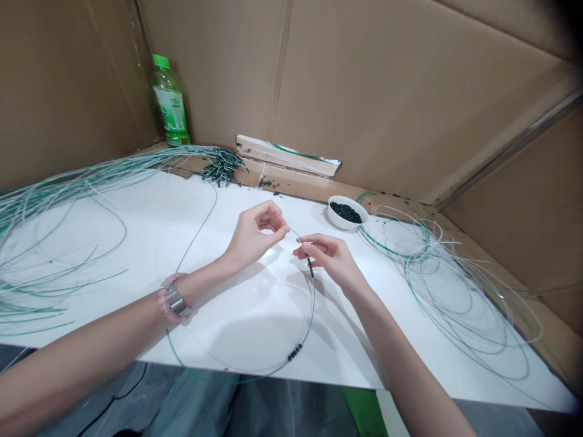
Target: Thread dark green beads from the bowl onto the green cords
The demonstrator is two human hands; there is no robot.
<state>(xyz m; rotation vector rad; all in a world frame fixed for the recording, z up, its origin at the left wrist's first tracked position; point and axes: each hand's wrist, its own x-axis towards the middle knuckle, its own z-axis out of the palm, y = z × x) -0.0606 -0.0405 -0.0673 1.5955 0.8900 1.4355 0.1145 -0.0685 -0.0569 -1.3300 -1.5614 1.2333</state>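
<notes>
Between thumb and forefinger, my left hand (262, 230) pinches a thin green wire (314, 303) close to its end. Just to the right, my right hand (328, 252) has its fingertips closed on the same wire. Below the right fingertips hangs a short row of dark beads (310, 265) threaded on it. The wire loops down toward the table's front edge, where a second group of dark beads (295, 352) sits on it. A white bowl (334, 220) of small dark beads stands beyond my right hand. A bracelet (175, 298) is on my left wrist.
Long green and white wires (54, 200) spread over the left side, ending in a dark beaded bundle (223, 165). More coiled wires (437, 285) lie at right. A green bottle (170, 103) stands in the back corner. Cardboard walls (346, 79) enclose the white tabletop (150, 212).
</notes>
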